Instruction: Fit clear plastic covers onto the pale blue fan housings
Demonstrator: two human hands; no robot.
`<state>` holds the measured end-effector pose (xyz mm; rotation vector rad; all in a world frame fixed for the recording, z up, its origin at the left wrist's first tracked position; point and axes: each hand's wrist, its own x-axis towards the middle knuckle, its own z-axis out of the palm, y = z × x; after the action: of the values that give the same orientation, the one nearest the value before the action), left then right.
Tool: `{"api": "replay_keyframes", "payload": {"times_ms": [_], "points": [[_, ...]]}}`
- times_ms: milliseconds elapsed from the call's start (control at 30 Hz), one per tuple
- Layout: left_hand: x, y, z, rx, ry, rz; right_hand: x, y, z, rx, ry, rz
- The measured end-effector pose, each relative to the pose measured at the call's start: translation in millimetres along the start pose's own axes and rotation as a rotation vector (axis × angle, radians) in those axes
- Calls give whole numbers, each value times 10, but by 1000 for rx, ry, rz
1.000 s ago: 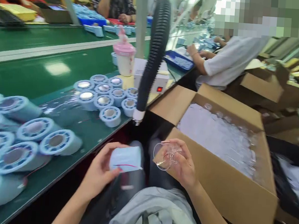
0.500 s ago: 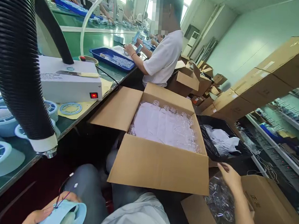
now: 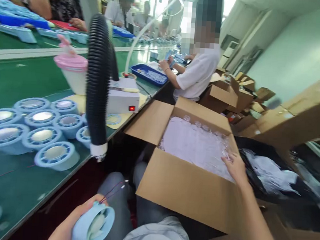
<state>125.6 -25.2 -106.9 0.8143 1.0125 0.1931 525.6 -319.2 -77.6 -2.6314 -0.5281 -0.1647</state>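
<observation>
My left hand [image 3: 69,223] grips a light blue round fan housing [image 3: 94,226] over my lap; thin red and dark wires trail up from it. My right hand [image 3: 235,166] reaches into an open cardboard box [image 3: 182,187] at its right edge, fingers bent on the clear plastic parts [image 3: 199,143] that fill it under a white sheet. Whether the fingers have hold of a part is hidden. Several more blue fan housings [image 3: 41,126] stand in rows on the green bench [image 3: 13,186] to my left.
A black ribbed hose [image 3: 98,82] hangs down over the bench edge. Behind it stand a white box with a red light [image 3: 123,101] and a pink-lidded cup [image 3: 71,71]. A person in white [image 3: 197,73] works further along. Cardboard boxes and a black bag [image 3: 268,173] crowd the right.
My right hand has come from the lower box on the right up into the open box. My left hand has turned the blue housing open face up. The view has swung back left.
</observation>
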Motion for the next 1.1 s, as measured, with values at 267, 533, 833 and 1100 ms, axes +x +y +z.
{"api": "replay_keyframes", "payload": {"times_ms": [267,533,833,1100], "points": [[-197,66,173,292,-211,180,-1259,-1666,347,287,-556,-1050],[-552,127,-2,946,-53,576,-1532,-2461,583,168,-353,-1349],[-651,61,-57,1062,-21,665,-1471,-2529,826,196,-1044,-1379],[-508,-119,-231,763,41,836,-1553,-2514,699,681,-1243,-643]]}}
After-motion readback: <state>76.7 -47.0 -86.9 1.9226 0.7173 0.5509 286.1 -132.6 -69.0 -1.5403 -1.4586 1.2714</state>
